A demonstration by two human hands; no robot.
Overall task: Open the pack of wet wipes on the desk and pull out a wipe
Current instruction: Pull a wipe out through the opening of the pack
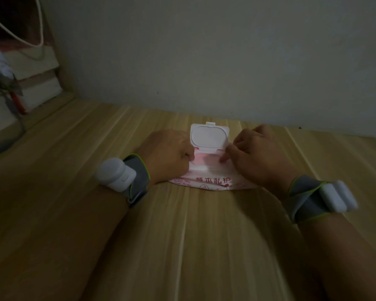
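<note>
A pink and white pack of wet wipes (208, 183) with red print lies on the wooden desk (182, 235) near the wall. Its white plastic flip lid (209, 135) stands open and upright at the far side. My left hand (167, 155) presses on the pack's left end with curled fingers. My right hand (261, 155) rests on the pack's right end, and its fingertips pinch at the right side of the pink opening (204, 159) under the lid. Whether a wipe is between those fingers is hidden. Both wrists wear grey straps with white devices.
A plain wall rises right behind the pack. At the far left stand stacked books or boxes (30, 83), a white cord (30, 40) hanging above them and a blurred grey and red object (11, 92). The desk's right edge slants away at the far right.
</note>
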